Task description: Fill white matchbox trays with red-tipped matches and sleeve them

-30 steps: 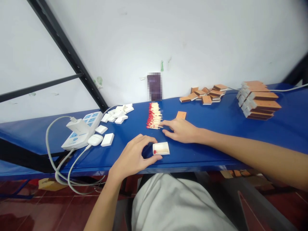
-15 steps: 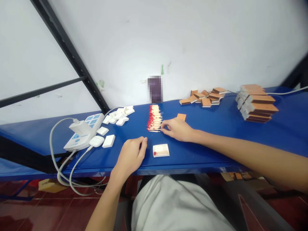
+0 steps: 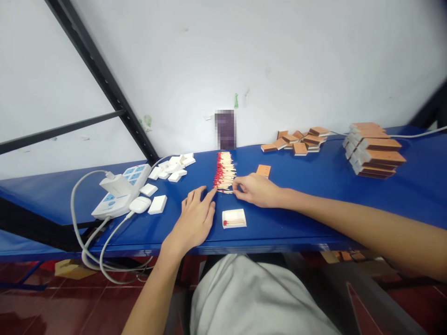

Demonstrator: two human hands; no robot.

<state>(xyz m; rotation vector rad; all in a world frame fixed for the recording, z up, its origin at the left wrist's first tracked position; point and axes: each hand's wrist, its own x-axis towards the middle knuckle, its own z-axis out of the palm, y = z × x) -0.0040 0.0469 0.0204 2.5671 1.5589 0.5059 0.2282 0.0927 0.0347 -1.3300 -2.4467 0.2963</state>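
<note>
A long heap of red-headed matches (image 3: 226,168) lies on the blue table, heads to the left. My left hand (image 3: 195,216) has its fingers stretched out, and its index fingertip reaches the red heads at the near end of the heap. On the other side, my right hand (image 3: 256,190) pinches the plain end of a match at that same near end. Between my hands and the table's front edge lies a white matchbox tray (image 3: 240,213) with a few matches along its lower side. Just behind my right hand is an orange matchbox sleeve (image 3: 263,170), partly hidden.
White matchbox trays (image 3: 174,166) are piled to the left, beside a power strip (image 3: 122,195) with a plugged-in charger and looping cables. Brown matchboxes (image 3: 300,139) lie at the back right, with a neat matchbox stack (image 3: 375,151) farther right. A dark pixelated object (image 3: 225,130) stands against the wall.
My left hand has moved forward and its fingers have opened out to the match heads. The nearest match has shifted slightly toward me. My right hand has stayed almost in place.
</note>
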